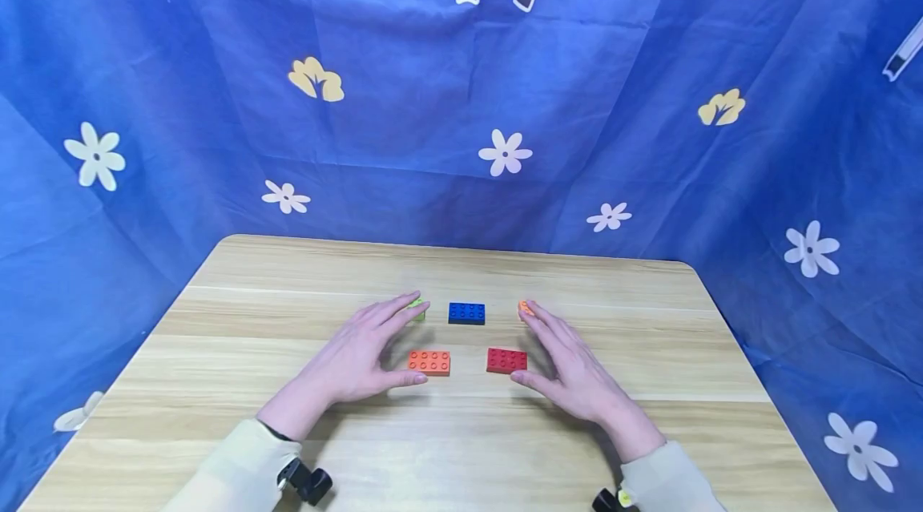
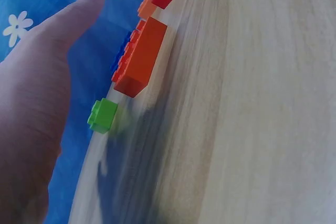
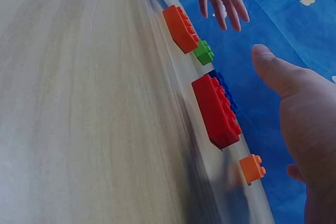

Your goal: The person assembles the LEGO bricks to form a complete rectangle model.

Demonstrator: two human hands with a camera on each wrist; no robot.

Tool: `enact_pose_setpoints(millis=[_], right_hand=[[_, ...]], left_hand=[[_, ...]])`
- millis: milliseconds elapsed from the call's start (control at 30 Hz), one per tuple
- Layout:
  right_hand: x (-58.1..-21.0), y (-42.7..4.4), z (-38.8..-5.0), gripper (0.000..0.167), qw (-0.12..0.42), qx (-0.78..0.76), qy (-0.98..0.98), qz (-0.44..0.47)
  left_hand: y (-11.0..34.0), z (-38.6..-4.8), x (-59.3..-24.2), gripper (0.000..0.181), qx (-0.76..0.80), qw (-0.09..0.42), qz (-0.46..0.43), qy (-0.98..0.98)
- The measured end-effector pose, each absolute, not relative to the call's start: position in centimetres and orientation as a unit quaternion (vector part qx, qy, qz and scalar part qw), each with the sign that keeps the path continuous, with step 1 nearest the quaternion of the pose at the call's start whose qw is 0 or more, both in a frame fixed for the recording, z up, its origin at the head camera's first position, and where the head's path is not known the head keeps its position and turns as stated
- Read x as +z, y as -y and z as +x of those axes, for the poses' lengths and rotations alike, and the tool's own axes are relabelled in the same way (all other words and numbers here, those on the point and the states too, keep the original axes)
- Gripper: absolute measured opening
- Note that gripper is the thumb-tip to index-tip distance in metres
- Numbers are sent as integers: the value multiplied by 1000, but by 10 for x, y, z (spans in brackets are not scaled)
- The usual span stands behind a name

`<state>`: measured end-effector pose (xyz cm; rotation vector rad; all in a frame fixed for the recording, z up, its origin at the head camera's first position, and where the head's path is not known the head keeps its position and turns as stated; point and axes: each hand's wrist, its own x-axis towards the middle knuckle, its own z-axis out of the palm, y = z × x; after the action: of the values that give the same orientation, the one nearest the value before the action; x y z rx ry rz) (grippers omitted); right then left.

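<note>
Five toy building bricks lie studs up on the wooden table. My left hand (image 1: 360,352) hovers palm down, fingers loosely spread, near the orange-red brick (image 1: 429,362); its fingertips partly cover a small green brick (image 1: 418,310). My right hand (image 1: 573,368) hovers likewise beside the red brick (image 1: 506,360), its fingertips overlapping a small orange brick (image 1: 525,309). Between the hands, farther back, is a blue brick (image 1: 466,313). In the right wrist view, a gap separates the thumb from the red brick (image 3: 216,111). Neither hand holds anything.
The pale wood table (image 1: 461,448) has its far edge against a blue curtain (image 1: 404,111) with printed flowers. The curtain also hangs along both sides. A small black device (image 1: 306,481) is strapped at the left wrist, another (image 1: 609,501) at the right.
</note>
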<state>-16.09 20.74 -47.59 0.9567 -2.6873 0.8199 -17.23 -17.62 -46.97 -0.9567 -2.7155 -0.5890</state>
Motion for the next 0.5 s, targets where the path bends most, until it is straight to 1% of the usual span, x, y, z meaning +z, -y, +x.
enact_pose_setpoints(millis=[267, 500], right_hand=[[-481, -208, -161, 91, 74, 301, 896, 317], [-488, -208, -161, 91, 67, 324, 890, 314]], left_hand=[[176, -169, -473, 101, -235, 86, -315, 916], [176, -168, -476, 101, -248, 84, -311, 913]])
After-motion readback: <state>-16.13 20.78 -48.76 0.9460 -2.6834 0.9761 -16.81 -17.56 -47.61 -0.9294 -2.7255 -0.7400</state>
